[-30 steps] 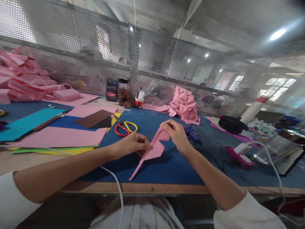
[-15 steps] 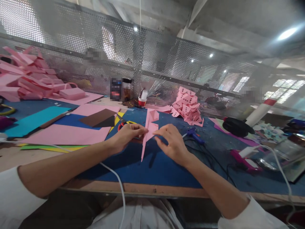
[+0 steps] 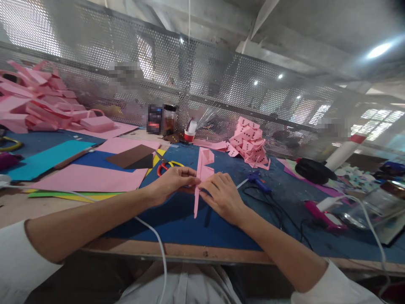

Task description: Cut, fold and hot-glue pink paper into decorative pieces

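A folded pink paper cutout (image 3: 207,157), with a long narrow strip and flaps on its right side, stands between my hands above the blue mat. My left hand (image 3: 173,182) pinches its left edge between thumb and fingers. Closed on the same piece from the right is my right hand (image 3: 223,195), its fingertips pressed at the fold near the middle. The strip's lower end hangs free below the fingers. Scissors (image 3: 167,166) with red and yellow handles lie just beyond my left hand. A blue glue gun (image 3: 260,181) lies to the right of my right hand.
Pink, brown and blue sheets (image 3: 91,181) lie at left, below a heap of pink paper bags (image 3: 41,101). Dotted pink pieces (image 3: 247,141) are piled at the back by a mesh screen (image 3: 215,88). A white cable (image 3: 155,234) crosses the front edge.
My right hand has moved left and down onto the pink paper, and its fingers have closed on the fold. The paper has shifted slightly right and stands more upright.
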The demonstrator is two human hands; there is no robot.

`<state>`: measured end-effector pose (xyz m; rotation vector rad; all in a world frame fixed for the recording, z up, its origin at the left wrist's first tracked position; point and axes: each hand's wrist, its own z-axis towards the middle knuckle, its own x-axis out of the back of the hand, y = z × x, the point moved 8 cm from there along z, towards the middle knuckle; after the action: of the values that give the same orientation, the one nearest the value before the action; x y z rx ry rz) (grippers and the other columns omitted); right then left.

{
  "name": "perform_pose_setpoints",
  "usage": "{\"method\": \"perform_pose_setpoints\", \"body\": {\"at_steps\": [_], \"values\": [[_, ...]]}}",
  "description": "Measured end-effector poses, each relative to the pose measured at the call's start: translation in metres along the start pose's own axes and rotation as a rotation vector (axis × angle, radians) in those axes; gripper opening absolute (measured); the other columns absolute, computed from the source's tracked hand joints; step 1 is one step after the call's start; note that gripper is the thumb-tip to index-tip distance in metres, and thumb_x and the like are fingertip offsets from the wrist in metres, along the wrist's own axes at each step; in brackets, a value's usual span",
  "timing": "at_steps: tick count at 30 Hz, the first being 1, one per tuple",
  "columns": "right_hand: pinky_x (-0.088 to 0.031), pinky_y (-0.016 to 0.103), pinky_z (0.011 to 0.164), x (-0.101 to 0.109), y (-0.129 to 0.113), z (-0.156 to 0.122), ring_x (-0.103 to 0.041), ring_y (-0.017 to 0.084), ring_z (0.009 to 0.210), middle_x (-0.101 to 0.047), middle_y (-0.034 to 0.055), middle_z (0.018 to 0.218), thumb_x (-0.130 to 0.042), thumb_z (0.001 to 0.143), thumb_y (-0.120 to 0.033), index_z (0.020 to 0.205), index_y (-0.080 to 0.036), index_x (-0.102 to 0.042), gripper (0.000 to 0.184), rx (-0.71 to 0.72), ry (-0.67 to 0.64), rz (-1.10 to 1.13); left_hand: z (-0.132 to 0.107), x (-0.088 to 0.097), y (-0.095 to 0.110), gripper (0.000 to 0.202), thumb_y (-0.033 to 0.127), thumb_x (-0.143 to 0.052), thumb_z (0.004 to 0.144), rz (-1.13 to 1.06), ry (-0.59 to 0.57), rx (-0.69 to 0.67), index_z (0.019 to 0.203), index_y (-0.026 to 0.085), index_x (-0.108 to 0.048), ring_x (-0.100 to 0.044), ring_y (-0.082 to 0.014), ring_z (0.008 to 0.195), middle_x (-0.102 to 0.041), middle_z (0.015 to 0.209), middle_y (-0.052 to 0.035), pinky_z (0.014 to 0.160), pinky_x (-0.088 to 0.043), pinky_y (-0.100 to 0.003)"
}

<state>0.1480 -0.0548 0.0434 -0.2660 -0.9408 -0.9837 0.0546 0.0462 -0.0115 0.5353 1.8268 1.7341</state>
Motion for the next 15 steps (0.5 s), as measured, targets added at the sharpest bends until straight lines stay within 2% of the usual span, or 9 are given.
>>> {"method": "perform_pose_setpoints", "body": {"at_steps": [9, 15], "values": [[-0.036, 0.037, 0.081, 0.0004, 0.0021, -0.0002, -0.052, 0.021, 0.092, -0.063, 0.0057, 0.095, -0.049, 0.097, -0.028, 0.104, -0.019, -0.061, 0.017, -0.020, -0.001, 0.000, 0.0014, -0.0004, -0.0004, 0.032, 0.027, -0.081, 0.067, -0.019, -0.032, -0.009, 0.094, 0.016, -0.068, -0.067, -0.0170, 0.080, -0.070, 0.091, -0.0049, 0.081, -0.056, -0.034], [-0.035, 0.037, 0.081, -0.0001, 0.0017, -0.0009, -0.051, 0.021, 0.092, -0.063, 0.0061, 0.095, -0.049, 0.098, -0.029, 0.106, -0.018, -0.061, 0.018, -0.024, -0.013, -0.014, 0.0005, 0.0022, -0.0005, 0.035, 0.028, -0.082, 0.065, 0.005, -0.001, 0.010, 0.095, 0.016, -0.068, -0.068, -0.0179, 0.080, -0.071, 0.089, -0.0049, 0.083, -0.055, -0.035]]}}
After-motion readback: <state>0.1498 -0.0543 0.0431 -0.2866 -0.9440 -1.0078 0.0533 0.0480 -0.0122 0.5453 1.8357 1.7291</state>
